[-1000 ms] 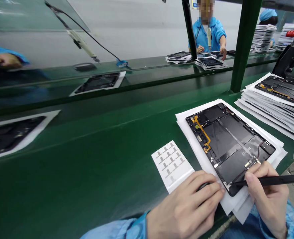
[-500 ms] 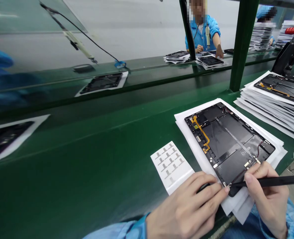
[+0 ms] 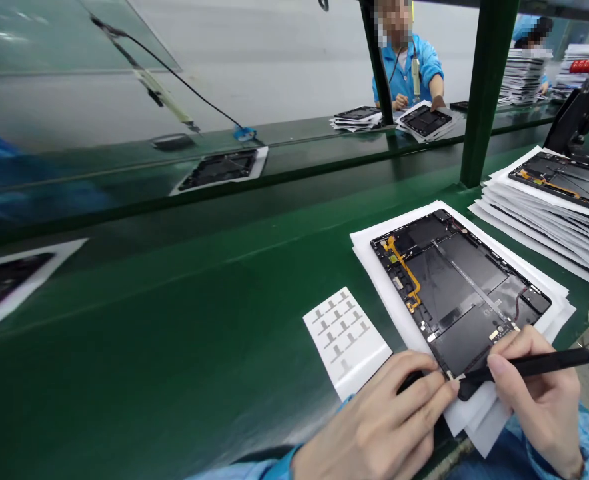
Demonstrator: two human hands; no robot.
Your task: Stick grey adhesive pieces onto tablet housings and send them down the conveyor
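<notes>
An opened black tablet (image 3: 457, 290) with an orange flex cable lies on white sheets (image 3: 374, 250) on the green bench. My right hand (image 3: 542, 397) grips black tweezers (image 3: 539, 365), whose tip touches the tablet's near corner. My left hand (image 3: 389, 420) lies with its fingers curled over something small and dark, its fingertips meeting that same corner. A white sticker sheet (image 3: 347, 340) with small grey pieces lies just left of the tablet.
A stack of tablets on white sheets (image 3: 549, 200) sits at the right beside a green post (image 3: 484, 93). More tablets on sheets (image 3: 224, 168) ride the belt behind. A person in blue (image 3: 409, 63) works across the line with further stacks.
My hands stay at the tablet's near corner, the left fingertips closing slightly toward the tweezer tip. The tablets on the far belt have moved right. The person opposite has tilted a tablet up.
</notes>
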